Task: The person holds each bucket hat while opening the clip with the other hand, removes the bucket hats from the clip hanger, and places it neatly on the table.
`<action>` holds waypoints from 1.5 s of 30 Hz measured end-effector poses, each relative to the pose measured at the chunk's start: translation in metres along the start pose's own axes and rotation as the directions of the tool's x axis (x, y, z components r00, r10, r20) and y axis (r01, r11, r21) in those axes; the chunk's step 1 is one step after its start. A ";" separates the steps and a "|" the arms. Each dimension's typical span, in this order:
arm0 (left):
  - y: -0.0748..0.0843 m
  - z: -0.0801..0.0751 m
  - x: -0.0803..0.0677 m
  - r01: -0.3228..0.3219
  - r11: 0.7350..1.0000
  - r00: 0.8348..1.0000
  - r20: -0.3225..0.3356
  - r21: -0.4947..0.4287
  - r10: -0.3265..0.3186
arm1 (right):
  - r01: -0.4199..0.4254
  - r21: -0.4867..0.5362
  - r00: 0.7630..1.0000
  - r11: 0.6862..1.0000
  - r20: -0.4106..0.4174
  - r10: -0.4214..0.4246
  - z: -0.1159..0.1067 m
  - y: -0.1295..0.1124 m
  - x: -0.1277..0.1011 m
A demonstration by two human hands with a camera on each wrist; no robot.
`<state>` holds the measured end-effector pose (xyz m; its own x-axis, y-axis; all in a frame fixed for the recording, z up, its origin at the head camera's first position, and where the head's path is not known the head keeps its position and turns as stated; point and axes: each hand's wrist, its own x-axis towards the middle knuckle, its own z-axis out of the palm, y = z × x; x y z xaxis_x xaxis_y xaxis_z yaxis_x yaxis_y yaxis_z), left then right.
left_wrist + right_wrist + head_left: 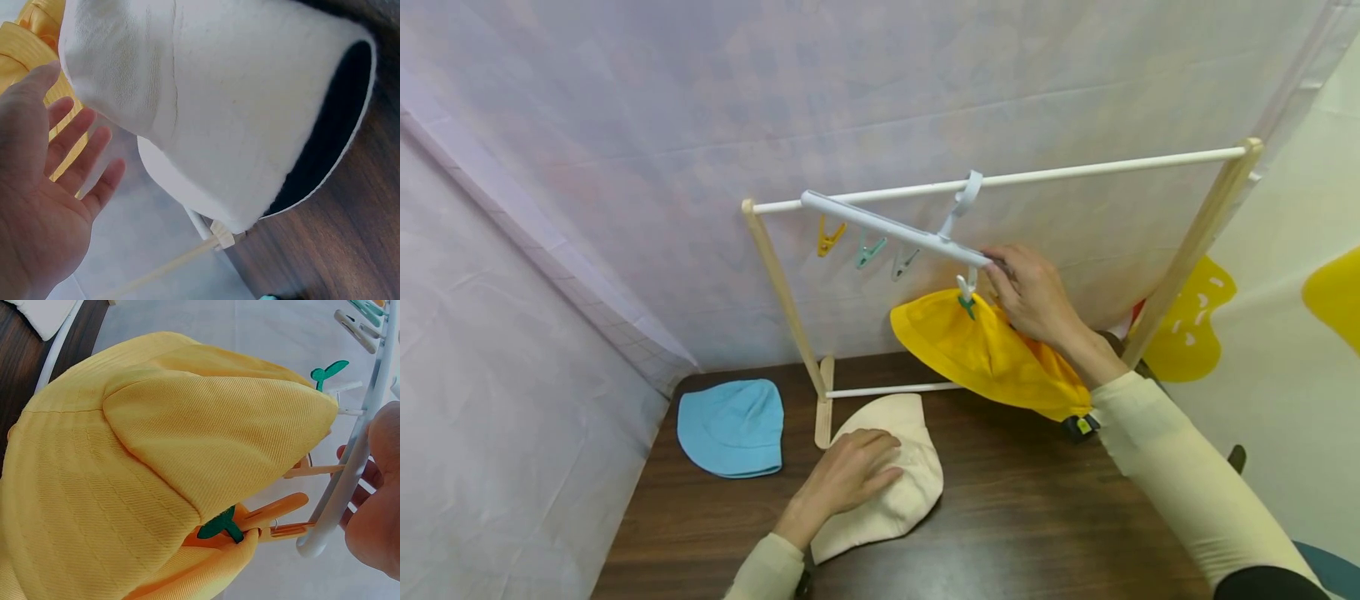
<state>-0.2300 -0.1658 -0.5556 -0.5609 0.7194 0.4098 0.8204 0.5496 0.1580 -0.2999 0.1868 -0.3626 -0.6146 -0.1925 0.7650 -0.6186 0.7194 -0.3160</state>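
Steadying the clip hanger (895, 229) with the right hand (1033, 296) curled round its bar keeps the pegged yellow hat (992, 354) level, while the left hand (850, 475) rests flat, fingers relaxed, on the cream hat (910, 492) on the tabletop (1037, 517).

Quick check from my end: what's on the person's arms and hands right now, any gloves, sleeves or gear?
Both hands are bare, no gloves or rings visible. The left hand and right hand come out of long cream-coloured sleeves. A dark strap or device sits at each wrist, the right one with a small yellow mark.
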 end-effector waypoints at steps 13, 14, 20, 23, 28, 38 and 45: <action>0.000 -0.005 -0.001 0.029 0.999 0.999 -0.016 0.030 -0.028 | 0.009 -0.007 1.000 1.000 0.013 -0.009 0.001 0.001 0.002; 0.000 -0.005 -0.001 0.032 0.999 0.999 -0.014 0.036 -0.032 | 0.007 -0.006 1.000 1.000 0.017 -0.007 0.001 0.001 0.002; 0.000 -0.009 0.001 0.044 0.998 0.999 -0.011 0.046 -0.044 | -0.005 -0.002 1.000 1.000 0.024 0.006 -0.001 -0.001 0.003; -0.001 -0.012 0.002 0.045 0.998 0.999 -0.021 0.035 -0.044 | -0.006 0.000 1.000 1.000 0.022 0.006 -0.002 -0.001 0.003; -0.003 -0.017 0.005 0.037 0.999 0.998 -0.051 0.011 -0.037 | -0.010 0.001 1.000 1.000 0.021 0.010 -0.002 -0.001 0.003; -0.005 -0.027 0.012 0.020 1.000 0.990 -0.143 -0.001 -0.020 | -0.009 -0.011 1.000 1.000 0.019 0.009 -0.004 0.002 0.003; -0.006 -0.036 0.018 0.015 1.000 0.985 -0.172 -0.001 -0.015 | 0.000 -0.019 1.000 1.000 0.015 0.001 -0.005 0.004 0.002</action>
<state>-0.2410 -0.1713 -0.5164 -0.5453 0.6273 0.5559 0.8121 0.5597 0.1651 -0.3014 0.1927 -0.3594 -0.6223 -0.2019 0.7563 -0.6088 0.7322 -0.3054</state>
